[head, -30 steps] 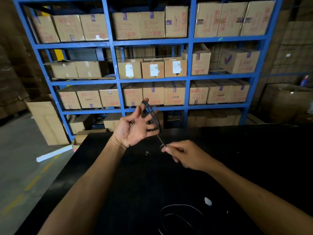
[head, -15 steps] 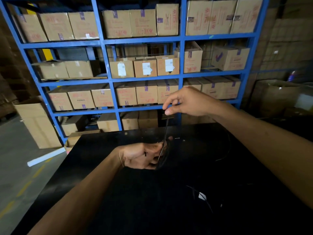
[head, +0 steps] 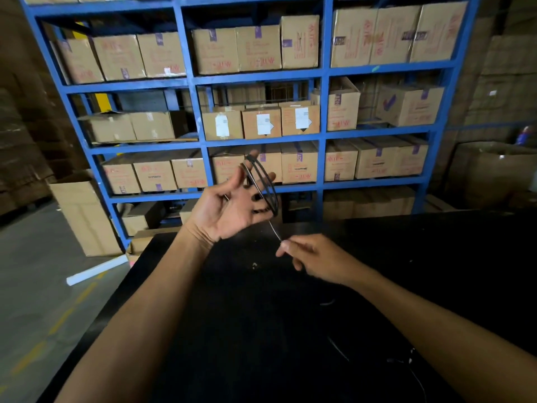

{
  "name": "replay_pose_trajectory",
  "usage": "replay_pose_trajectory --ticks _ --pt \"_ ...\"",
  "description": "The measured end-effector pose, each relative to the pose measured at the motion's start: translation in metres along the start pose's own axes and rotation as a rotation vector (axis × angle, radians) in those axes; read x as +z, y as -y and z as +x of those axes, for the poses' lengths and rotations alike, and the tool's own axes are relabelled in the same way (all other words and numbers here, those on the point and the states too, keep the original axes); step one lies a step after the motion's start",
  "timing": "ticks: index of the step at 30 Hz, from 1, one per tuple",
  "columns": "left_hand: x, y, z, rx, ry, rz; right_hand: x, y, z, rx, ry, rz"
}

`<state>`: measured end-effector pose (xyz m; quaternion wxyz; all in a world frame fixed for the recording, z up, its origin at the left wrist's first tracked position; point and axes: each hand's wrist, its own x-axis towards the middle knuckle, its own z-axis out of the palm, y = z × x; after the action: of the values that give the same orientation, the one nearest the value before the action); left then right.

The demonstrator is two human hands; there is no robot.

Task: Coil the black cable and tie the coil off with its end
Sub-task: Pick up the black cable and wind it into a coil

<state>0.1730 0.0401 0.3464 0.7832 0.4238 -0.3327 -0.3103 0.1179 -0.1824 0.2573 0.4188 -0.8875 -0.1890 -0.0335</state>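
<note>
My left hand (head: pixel 229 207) is raised above the far edge of the black table (head: pixel 261 330), palm up and fingers spread. A few loops of the thin black cable (head: pixel 266 184) are wound around those fingers. From the coil a taut strand runs down and right to my right hand (head: pixel 313 257), which pinches it between thumb and forefinger just above the table. The loose rest of the cable (head: pixel 340 350) trails over the dark tabletop near me and is hard to see.
Behind the table stands a blue steel rack (head: pixel 322 135) full of cardboard boxes. An open carton (head: pixel 84 216) and a white tube (head: pixel 96 270) lie on the concrete floor at left. More cartons (head: pixel 494 175) stand at right.
My left hand has risen and turned palm up with its fingers spread again. My right hand has dropped from high above the coil to below and right of it, laying another turn.
</note>
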Motion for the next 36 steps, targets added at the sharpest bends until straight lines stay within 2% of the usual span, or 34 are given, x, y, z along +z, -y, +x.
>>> replay_pose_trajectory --ticks 4,9,12,15,19,24,28,32,36 --pt "-0.03 -0.01 -0.007 0.007 -0.224 0.07 -0.008 0.002 -0.02 -0.026 0.076 -0.057" --pt "-0.055 0.005 -0.027 -0.185 -0.301 0.127 -0.066 0.023 -0.016 -0.052 0.004 -0.201" --pt "-0.041 0.023 -0.026 -0.361 -0.274 0.252 -0.098 0.04 -0.005 -0.095 -0.052 -0.233" --pt "-0.021 0.044 -0.021 -0.561 -0.158 0.372 -0.115 0.058 0.008 -0.212 -0.169 -0.316" --pt "0.006 0.06 -0.014 -0.657 0.037 0.327 -0.121 0.062 0.023 -0.27 -0.258 -0.341" --pt "0.027 0.053 -0.012 -0.533 0.21 0.154 -0.105 0.035 0.029 -0.187 -0.267 -0.31" --pt "0.027 0.033 -0.005 -0.295 0.227 -0.023 -0.061 0.004 0.017 -0.067 -0.233 -0.121" --pt "0.014 0.015 0.007 -0.054 0.167 -0.086 -0.013 -0.004 -0.003 -0.054 -0.171 -0.006" --pt "-0.014 0.002 0.0 -0.057 -0.024 -0.027 -0.001 -0.004 -0.022 -0.042 -0.073 -0.085"
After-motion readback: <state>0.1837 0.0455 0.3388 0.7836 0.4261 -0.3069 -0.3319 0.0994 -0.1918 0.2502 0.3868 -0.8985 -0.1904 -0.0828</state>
